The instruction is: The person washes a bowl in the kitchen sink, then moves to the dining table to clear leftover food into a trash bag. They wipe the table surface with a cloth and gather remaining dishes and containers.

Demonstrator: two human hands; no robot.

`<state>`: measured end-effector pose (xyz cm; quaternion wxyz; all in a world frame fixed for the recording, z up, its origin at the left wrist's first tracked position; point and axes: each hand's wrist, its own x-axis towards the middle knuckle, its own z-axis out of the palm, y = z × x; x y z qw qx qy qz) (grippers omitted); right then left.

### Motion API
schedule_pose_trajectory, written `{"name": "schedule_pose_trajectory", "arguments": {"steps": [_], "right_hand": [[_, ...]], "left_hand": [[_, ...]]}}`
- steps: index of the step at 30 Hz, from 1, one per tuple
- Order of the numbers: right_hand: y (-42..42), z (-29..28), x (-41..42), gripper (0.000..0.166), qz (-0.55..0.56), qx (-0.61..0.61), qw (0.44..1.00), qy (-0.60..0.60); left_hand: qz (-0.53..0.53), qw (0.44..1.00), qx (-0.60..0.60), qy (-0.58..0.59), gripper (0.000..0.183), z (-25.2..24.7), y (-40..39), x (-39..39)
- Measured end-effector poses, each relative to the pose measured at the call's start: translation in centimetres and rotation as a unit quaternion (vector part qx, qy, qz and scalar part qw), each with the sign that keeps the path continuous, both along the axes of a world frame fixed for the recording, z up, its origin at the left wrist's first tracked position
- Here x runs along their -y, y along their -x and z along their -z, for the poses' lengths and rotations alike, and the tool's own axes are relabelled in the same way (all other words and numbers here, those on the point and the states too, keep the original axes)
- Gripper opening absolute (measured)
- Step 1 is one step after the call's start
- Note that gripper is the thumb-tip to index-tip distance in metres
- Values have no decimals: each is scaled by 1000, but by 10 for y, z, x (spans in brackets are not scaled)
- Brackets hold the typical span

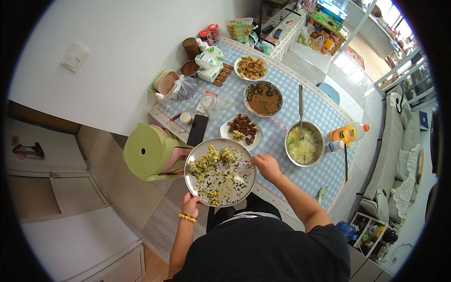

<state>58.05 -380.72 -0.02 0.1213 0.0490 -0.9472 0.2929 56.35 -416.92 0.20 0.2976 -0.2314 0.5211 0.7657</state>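
Note:
Over the table's near edge, my left hand (191, 205) grips the lower-left rim of a round metal plate (243, 192). Pieces of yellow-green food (204, 163) lie along the plate's upper left, with chopped green and yellow bits scattered across the rest. My right hand (266, 166) holds a thin metal utensil (241, 161) across the plate's right rim. Its tip meets a lump of food (228, 154); whether it is a spoon or a fork cannot be made out. Just beyond, a white dish (225, 129) carries dark brown pieces and one yellowish lump.
A metal pot (290, 158) of soup with a ladle (301, 102) stands right, near an orange drink bottle (347, 133). Farther back are a bowl of brown stew (262, 102) and a plated dish (251, 68). A phone (198, 130) and green stools (151, 149) are left.

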Motion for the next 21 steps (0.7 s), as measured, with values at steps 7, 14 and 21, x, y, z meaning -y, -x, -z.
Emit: {"name": "schedule_pose_trajectory", "arguments": {"steps": [7, 14, 21], "right_hand": [[9, 4, -22, 8, 72, 4, 997, 20], [12, -17, -6, 12, 43, -7, 992, 114], [14, -7, 36, 11, -91, 2, 991, 94]], "left_hand": [[11, 1000, -1, 9, 29, -4, 0, 0], [6, 1000, 2, 3, 31, -2, -2, 3], [14, 1000, -1, 9, 27, -8, 1, -5]]}}
